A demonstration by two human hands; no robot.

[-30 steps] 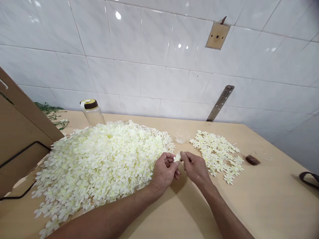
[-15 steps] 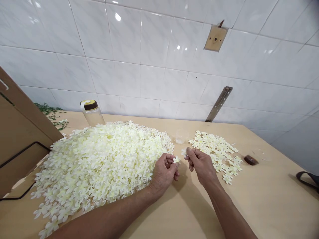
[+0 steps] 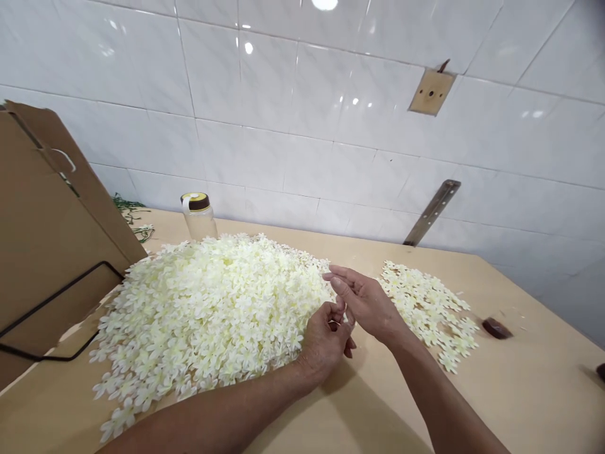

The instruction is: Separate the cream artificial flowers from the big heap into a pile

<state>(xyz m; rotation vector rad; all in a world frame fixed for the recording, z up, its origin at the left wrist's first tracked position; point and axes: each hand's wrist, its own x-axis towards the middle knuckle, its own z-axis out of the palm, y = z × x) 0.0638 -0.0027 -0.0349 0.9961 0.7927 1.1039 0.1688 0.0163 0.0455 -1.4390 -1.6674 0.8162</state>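
Observation:
A big heap of cream-white fabric flowers (image 3: pixel 212 309) covers the left half of the beige table (image 3: pixel 520 391). A smaller, flatter spread of the same flowers (image 3: pixel 430 309) lies to the right. My left hand (image 3: pixel 326 340) rests at the heap's right edge, fingers curled in a pinch; what it holds is hidden. My right hand (image 3: pixel 363 299) hovers just above it, crossing over, its fingers stretched leftward toward the heap with nothing visible in them.
A brown cardboard box (image 3: pixel 42 221) with a black wire loop stands at the left. A clear bottle with a dark lid (image 3: pixel 198 214) and green stems (image 3: pixel 130 211) sit by the tiled wall. A small dark object (image 3: pixel 495 328) lies right of the small spread.
My right hand let go of the flower it had carried toward the small spread and swung back left over my left hand. The view has shifted a little to the left.

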